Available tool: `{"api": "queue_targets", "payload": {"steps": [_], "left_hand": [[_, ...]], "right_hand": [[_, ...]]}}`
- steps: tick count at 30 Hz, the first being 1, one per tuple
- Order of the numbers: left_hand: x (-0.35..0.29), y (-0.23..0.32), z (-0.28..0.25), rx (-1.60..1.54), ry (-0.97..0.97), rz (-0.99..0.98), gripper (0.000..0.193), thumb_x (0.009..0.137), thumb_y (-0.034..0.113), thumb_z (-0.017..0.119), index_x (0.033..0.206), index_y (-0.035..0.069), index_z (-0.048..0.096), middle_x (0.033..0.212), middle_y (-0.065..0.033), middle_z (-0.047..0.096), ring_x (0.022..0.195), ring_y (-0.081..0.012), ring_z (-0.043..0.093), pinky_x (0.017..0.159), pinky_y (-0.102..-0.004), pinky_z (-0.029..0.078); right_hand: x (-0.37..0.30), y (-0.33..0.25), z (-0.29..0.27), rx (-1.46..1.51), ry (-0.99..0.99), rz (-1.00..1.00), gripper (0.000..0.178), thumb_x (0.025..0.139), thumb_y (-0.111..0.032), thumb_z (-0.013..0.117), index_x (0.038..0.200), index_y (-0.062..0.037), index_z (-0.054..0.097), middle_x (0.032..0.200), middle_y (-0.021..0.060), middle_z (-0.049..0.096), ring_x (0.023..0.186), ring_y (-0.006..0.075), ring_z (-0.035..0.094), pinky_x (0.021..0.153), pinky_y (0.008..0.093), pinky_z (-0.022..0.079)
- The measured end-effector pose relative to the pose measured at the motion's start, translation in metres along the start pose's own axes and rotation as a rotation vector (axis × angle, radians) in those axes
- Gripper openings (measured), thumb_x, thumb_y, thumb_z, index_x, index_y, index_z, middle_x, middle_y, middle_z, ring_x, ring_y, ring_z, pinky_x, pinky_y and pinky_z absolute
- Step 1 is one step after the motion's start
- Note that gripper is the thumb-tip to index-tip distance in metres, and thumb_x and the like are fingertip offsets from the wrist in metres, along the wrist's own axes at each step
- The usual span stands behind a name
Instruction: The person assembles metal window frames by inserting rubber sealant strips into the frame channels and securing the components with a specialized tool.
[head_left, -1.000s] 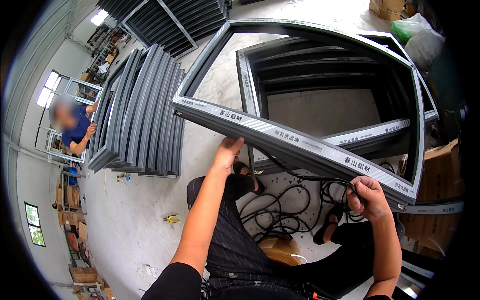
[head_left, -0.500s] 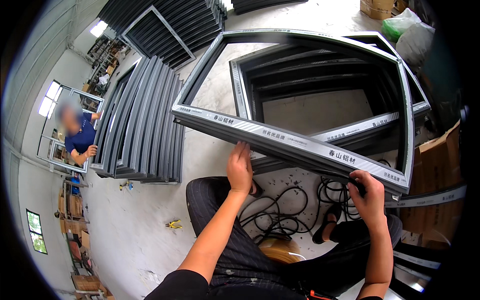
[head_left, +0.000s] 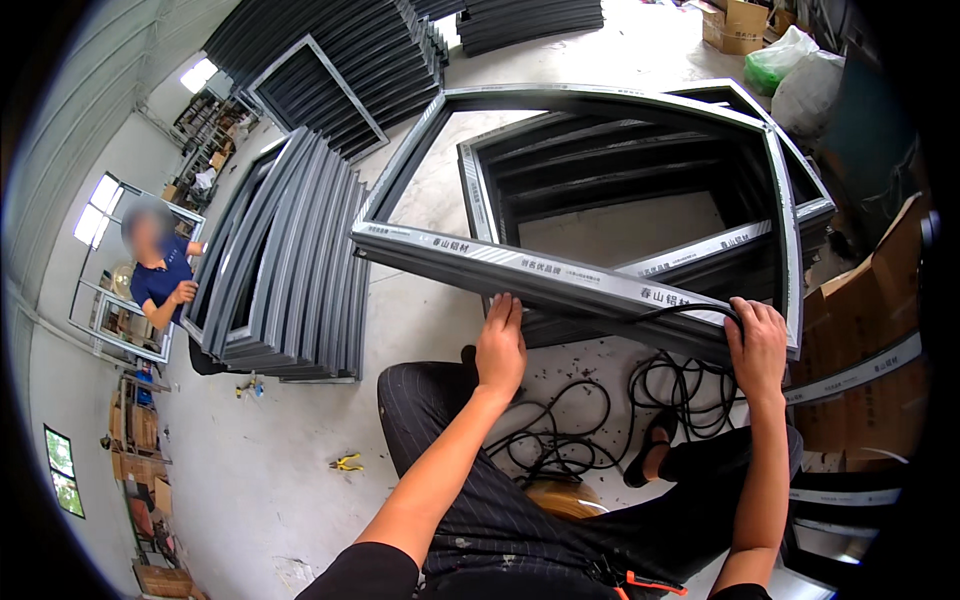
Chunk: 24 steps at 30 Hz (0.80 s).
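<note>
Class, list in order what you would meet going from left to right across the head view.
Lower window, co-worker, yellow-handled pliers, person's left hand, black right shoe, person's right hand, brown cardboard.

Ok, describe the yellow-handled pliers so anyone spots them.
Find the stacked dark-grey metal frames at left. Lower, left of the black pinstriped trousers, yellow-handled pliers lie on pale floor. Unlike the small, partly blue object nearer the frames, these show no blue.

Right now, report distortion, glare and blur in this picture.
Head view: near frame bowed along its far edge; head view: window just left of the co-worker washed out white; head view: co-worker's head blurred over, left hand and right hand fairly sharp.
</note>
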<state>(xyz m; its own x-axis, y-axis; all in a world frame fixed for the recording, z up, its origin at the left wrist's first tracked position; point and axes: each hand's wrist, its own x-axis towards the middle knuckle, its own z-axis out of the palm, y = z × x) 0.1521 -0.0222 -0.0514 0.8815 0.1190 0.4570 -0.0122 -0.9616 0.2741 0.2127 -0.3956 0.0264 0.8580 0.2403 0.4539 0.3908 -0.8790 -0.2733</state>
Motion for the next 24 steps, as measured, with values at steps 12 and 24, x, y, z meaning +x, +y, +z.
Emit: {"api": "queue_targets", "payload": {"steps": [12, 24], "left_hand": [[0.026, -0.092, -0.004, -0.009, 0.015, 0.030, 0.038, 0.078, -0.004, 0.048, 0.114, -0.005, 0.061, 0.131, -0.0210, 0.054, 0.124, -0.0361, 0.049, 0.103, -0.0416, 0.042], [0.017, -0.074, -0.016, -0.063, -0.045, -0.034, 0.038, 0.083, 0.004, 0.045, 0.116, -0.002, 0.063, 0.129, -0.0171, 0.057, 0.121, -0.0324, 0.053, 0.107, -0.0421, 0.038]], "right_hand": [[-0.047, -0.103, 0.020, 0.003, -0.016, 0.020, 0.037, 0.084, -0.018, 0.065, 0.118, -0.0050, 0.062, 0.105, 0.0147, 0.061, 0.098, 0.0330, 0.055, 0.089, 0.0433, 0.040], [-0.140, -0.153, -0.008, 0.466, -0.320, -0.010, 0.024, 0.077, -0.009, 0.068, 0.100, -0.0046, 0.065, 0.080, 0.0162, 0.064, 0.072, 0.0344, 0.064, 0.065, 0.0371, 0.050]]}}
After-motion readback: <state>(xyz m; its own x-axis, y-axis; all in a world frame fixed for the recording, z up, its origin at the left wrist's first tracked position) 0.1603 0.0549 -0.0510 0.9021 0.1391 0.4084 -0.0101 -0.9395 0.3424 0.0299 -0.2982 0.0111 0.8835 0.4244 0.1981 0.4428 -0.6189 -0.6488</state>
